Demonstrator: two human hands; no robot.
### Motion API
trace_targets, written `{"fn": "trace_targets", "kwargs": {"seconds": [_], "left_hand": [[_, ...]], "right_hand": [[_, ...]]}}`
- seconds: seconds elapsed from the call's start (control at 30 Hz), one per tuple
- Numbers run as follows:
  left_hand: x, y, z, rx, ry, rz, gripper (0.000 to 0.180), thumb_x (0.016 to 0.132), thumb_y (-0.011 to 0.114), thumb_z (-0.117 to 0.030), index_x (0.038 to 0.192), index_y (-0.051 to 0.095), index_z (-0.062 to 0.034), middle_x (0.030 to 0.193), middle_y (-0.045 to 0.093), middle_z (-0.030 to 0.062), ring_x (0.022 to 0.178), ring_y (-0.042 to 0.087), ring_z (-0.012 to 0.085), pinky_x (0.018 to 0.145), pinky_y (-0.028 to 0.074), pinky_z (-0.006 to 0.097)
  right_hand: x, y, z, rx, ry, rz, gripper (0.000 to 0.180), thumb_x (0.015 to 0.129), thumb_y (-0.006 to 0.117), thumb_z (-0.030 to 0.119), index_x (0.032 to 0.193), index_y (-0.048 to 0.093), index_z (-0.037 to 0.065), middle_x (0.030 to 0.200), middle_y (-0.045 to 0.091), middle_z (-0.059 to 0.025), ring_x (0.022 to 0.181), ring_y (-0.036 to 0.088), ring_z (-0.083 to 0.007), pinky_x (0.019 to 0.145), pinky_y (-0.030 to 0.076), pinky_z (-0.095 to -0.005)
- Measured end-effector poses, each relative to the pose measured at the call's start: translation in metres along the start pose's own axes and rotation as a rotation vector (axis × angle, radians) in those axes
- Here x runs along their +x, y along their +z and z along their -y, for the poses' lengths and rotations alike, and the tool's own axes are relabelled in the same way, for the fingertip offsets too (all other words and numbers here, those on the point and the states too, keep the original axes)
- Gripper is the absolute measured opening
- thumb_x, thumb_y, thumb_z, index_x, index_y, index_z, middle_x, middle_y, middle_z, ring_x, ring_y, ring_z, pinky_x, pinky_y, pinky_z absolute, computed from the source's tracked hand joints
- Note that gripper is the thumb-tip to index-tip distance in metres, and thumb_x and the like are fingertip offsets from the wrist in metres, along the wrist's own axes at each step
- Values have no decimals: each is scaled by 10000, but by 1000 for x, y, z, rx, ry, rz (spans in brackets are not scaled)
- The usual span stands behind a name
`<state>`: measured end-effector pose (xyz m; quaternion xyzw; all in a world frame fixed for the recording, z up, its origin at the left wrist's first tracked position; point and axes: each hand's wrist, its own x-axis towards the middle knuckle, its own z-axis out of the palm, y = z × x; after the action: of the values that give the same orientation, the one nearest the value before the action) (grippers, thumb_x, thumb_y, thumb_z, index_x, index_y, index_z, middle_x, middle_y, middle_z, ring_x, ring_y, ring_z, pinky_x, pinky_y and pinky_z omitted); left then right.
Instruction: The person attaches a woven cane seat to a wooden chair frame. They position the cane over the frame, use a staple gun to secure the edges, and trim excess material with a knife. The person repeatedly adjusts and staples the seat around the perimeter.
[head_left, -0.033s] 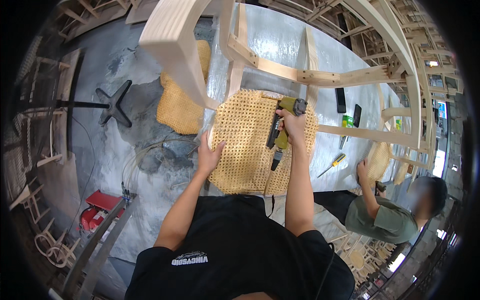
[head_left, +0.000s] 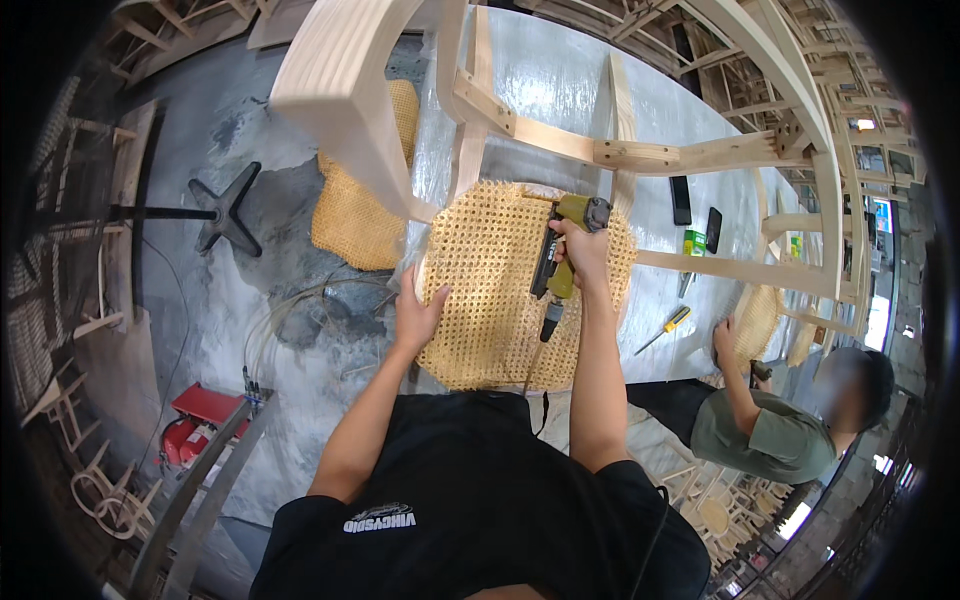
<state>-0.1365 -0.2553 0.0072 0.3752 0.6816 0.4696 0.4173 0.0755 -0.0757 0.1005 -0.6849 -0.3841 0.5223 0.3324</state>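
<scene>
A woven cane seat panel (head_left: 480, 290) with a rounded outline lies in front of me on the plastic-covered table. My left hand (head_left: 418, 318) grips its left edge, thumb on top of the weave and some fingers hidden beyond the rim. My right hand (head_left: 588, 250) is wrapped round the handle of an olive-green air stapler (head_left: 565, 277), held over the right part of the panel. A hose (head_left: 538, 362) runs from the tool's lower end toward my body. I cannot tell whether the nose touches the cane.
A wooden chair frame (head_left: 560, 140) stands just beyond the panel. More cane sheets (head_left: 365, 215) are at the left. A yellow-handled screwdriver (head_left: 677, 319) and two phones (head_left: 682, 200) lie to the right. A co-worker (head_left: 770, 435) works on another cane piece (head_left: 757, 322) at the right.
</scene>
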Motion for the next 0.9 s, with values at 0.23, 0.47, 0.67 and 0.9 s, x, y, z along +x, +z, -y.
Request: {"fn": "trace_targets", "kwargs": {"seconds": [0.23, 0.47, 0.67, 0.9], "left_hand": [[-1, -1, 15, -40, -8, -10, 596, 894, 740, -197, 1351, 414, 1, 1122, 676, 221, 1016, 682, 312, 869, 522, 401], [-1, -5, 13, -99, -30, 8, 616, 887, 744, -235, 1353, 420, 3, 1123, 672, 226, 1015, 677, 326, 876, 516, 416], [0, -5, 19, -39, -35, 15, 623, 907, 712, -251, 1372, 389, 8, 1160, 657, 238, 1062, 663, 339, 905, 503, 422], [-1, -1, 12, -63, -85, 37, 619, 917, 701, -263, 1380, 389, 4, 1167, 646, 241, 1063, 648, 336, 919, 492, 425]], "right_hand": [[9, 11, -5, -68, 40, -27, 97, 846, 609, 22, 915, 652, -31, 794, 688, -102, 449, 494, -117, 394, 420, -281], [14, 26, -1, -204, 26, -47, 61, 812, 634, 27, 804, 646, -33, 668, 623, -71, 421, 495, -134, 389, 406, -291], [17, 16, -5, -88, -7, 15, 74, 846, 600, 26, 887, 621, -31, 758, 672, -118, 456, 514, -121, 391, 421, -290], [7, 3, -4, 23, -31, -27, 95, 842, 611, 27, 884, 658, -45, 796, 694, -113, 481, 535, -124, 407, 449, -286]]}}
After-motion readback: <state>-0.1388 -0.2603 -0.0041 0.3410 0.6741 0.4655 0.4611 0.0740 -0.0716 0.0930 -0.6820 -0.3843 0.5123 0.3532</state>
